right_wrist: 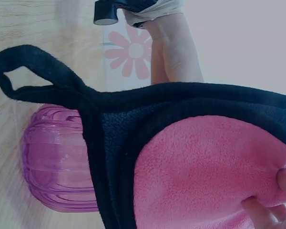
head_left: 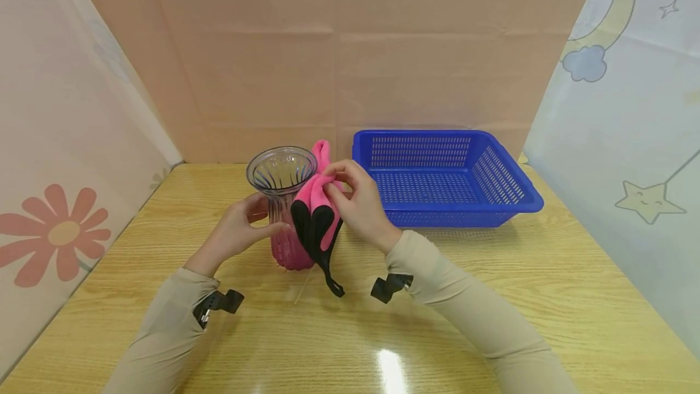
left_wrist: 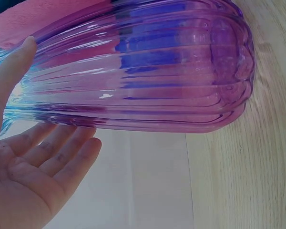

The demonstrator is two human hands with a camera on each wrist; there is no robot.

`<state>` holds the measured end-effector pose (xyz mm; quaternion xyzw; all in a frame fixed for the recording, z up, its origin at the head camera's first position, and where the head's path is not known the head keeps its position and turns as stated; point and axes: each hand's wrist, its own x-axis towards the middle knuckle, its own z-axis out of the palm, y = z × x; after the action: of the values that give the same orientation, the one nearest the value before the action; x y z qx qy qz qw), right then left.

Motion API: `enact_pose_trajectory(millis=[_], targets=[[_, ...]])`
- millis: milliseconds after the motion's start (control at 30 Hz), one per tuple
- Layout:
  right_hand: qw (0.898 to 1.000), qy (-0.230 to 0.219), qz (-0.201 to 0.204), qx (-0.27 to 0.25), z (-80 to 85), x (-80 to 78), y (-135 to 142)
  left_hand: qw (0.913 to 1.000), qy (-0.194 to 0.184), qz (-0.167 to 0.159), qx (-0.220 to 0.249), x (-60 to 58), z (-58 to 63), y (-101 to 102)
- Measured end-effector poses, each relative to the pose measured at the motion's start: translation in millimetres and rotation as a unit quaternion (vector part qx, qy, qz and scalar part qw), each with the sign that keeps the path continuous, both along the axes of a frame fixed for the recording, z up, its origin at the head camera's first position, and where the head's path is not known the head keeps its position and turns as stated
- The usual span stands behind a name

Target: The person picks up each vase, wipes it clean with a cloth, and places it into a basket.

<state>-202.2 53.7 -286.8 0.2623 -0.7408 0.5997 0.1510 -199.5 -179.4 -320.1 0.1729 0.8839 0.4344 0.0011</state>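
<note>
A ribbed glass vase [head_left: 287,251], clear at its flared rim and pink-purple toward the base, stands upright on the table. My left hand [head_left: 237,227] holds its left side, thumb in front and fingers behind; the left wrist view shows the thumb and fingers [left_wrist: 81,138] against the glass. My right hand [head_left: 358,202] pinches a pink hand towel with black trim [head_left: 321,227] between thumb and fingertips. The towel hangs in folds against the vase's right side, its black loop dangling downward. In the right wrist view the towel [right_wrist: 190,162] hides much of the vase [right_wrist: 57,157].
Right of the vase, a blue plastic basket [head_left: 437,207] with slotted walls stands toward the back of the wooden table [head_left: 306,345]. A beige sheet [head_left: 339,53] hangs behind, and patterned panels flank the table on both sides.
</note>
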Motion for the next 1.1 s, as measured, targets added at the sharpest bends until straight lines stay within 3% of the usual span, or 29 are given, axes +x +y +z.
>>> enact_pose_trajectory(millis=[433,1100], targets=[[1.000,0.004,0.003,-0.003,5.6,1.3,1,0.9999,-0.012,0.004,-0.003,0.7,1.0,0],[0.999,0.027,0.007,0.024,-10.0,0.6,-6,1.0000,0.009,0.000,0.000,1.6,0.1,0]])
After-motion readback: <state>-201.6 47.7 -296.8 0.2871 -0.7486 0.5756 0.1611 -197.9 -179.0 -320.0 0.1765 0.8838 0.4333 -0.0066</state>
